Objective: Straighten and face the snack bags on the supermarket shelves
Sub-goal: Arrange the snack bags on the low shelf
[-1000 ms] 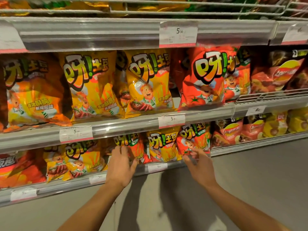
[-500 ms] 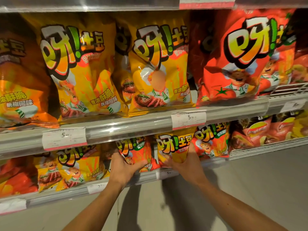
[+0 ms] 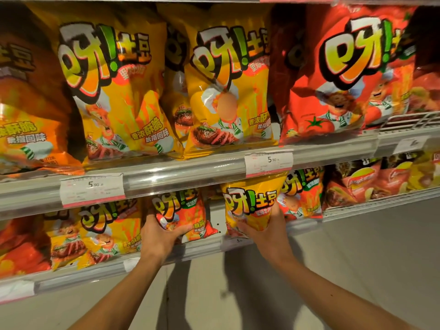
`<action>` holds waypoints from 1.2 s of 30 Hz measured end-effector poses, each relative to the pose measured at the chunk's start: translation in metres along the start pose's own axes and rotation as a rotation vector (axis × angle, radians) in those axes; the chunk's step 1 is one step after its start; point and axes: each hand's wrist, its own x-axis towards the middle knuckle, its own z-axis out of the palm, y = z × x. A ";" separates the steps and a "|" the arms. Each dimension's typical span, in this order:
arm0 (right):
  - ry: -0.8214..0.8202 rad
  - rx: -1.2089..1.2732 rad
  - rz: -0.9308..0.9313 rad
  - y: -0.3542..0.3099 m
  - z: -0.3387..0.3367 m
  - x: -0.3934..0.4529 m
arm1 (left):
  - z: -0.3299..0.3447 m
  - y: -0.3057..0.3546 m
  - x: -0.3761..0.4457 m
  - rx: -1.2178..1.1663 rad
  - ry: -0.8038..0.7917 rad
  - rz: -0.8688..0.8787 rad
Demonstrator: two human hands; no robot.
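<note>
Since a second ago both hands have been closed on lower-shelf stock: the left hand [image 3: 159,236] is curled round an orange-red snack bag [image 3: 183,214], the right hand [image 3: 266,232] round a yellow snack bag [image 3: 250,203], so straightening is judged under way. A gap is left between them, and bag tops are hidden by the shelf rail [image 3: 181,173] and price tag [image 3: 268,163].

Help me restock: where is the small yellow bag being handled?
The small yellow bag is on the lower shelf, right of centre, gripped by the right hand, between two small red bags, just under a price tag.
</note>
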 end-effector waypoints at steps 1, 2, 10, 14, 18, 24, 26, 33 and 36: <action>0.017 0.002 0.008 -0.002 -0.004 -0.004 | -0.001 0.000 -0.002 0.007 0.007 0.011; 0.037 0.012 0.017 -0.003 -0.009 -0.008 | -0.001 0.001 -0.004 0.011 0.015 0.025; 0.101 -0.013 0.150 0.015 -0.091 -0.052 | 0.049 0.040 -0.027 -0.068 -0.062 0.197; 0.137 0.033 0.180 0.023 -0.119 -0.078 | 0.083 0.060 -0.036 -0.043 -0.114 0.255; 0.103 0.123 0.197 0.030 -0.134 -0.093 | 0.107 0.070 -0.040 -0.012 -0.148 0.282; 0.072 0.080 0.279 0.039 -0.128 -0.106 | 0.126 0.064 -0.040 0.013 -0.155 0.386; 0.052 0.021 0.270 0.036 -0.123 -0.110 | 0.129 0.058 -0.041 0.035 -0.171 0.395; -0.127 -0.069 0.237 0.015 -0.090 -0.114 | 0.116 0.056 -0.038 -0.033 -0.294 0.521; -0.190 -0.056 0.252 0.006 -0.065 -0.111 | 0.091 0.038 -0.034 0.100 -0.323 0.396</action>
